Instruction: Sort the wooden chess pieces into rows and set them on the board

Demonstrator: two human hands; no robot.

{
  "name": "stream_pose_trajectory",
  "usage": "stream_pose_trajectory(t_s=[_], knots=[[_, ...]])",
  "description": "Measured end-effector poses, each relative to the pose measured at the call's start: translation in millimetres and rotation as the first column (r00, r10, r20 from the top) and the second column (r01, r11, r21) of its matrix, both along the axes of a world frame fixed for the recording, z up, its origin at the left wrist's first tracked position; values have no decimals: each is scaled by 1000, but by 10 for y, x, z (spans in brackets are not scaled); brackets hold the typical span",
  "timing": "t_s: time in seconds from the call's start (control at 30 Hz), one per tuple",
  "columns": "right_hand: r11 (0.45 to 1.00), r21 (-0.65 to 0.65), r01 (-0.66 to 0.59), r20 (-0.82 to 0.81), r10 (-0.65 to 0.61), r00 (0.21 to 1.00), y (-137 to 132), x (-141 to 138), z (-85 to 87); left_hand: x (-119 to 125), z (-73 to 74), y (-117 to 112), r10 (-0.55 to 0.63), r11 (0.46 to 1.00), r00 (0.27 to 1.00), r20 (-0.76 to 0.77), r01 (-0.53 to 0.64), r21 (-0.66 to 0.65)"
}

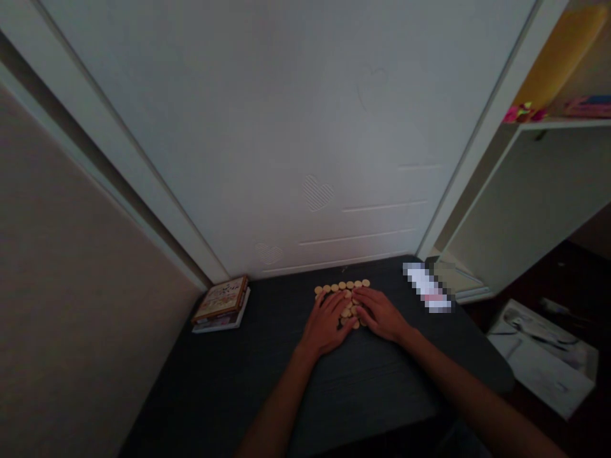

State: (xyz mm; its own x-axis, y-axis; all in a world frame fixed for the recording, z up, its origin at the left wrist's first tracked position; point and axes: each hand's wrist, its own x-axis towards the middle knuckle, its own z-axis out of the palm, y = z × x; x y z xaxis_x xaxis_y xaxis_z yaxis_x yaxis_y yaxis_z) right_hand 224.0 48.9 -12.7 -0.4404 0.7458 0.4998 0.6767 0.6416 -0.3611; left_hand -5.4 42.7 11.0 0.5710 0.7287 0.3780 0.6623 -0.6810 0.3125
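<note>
Small round tan discs (350, 285) form a slightly slanted row on the dark table (238, 375). Just in front of that row, more discs (346, 313) lie in a loose cluster between my hands. My left hand (327, 321) rests over the cluster's left side, fingers stretched out and pointing away from me. Over the right side lies my right hand (382, 313), its fingers spread and reaching toward the left one. Both hands touch or cover some discs, and what lies under the palms is hidden.
Two stacked books (222, 300) lie at the table's back left. A blurred-out white item (427, 289) is at the back right. Behind the table stands a white panel (286, 127) with embossed hearts. On the floor at right sits a white box (544, 356) holding cables.
</note>
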Motion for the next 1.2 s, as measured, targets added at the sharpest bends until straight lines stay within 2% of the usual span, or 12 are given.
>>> stream_pose_trajectory(t_s=[0.23, 0.43, 0.7, 1.0, 1.1, 1.2], knots=[[1000, 12, 19, -3, -19, 1000, -38, -24, 45, -11, -4, -52, 15, 1000, 1000, 6, -15, -18], [996, 8, 91, -81, -90, 993, 94, -27, 78, -19, -2, -48, 28, 999, 999, 15, -28, -21], [1000, -19, 20, -42, -21, 999, 358, 62, 111, -31, -5, -40, 29, 999, 998, 54, -27, -40], [998, -61, -33, -29, 31, 999, 407, 110, 118, -32, 16, -23, 31, 998, 996, 89, -26, -50], [998, -58, -13, -54, 10, 998, 402, 100, 113, -38, 24, -25, 32, 998, 996, 81, -27, -53], [997, -37, 68, -106, -72, 992, 399, 174, 83, -36, 22, -33, 41, 998, 995, 87, -37, -44]])
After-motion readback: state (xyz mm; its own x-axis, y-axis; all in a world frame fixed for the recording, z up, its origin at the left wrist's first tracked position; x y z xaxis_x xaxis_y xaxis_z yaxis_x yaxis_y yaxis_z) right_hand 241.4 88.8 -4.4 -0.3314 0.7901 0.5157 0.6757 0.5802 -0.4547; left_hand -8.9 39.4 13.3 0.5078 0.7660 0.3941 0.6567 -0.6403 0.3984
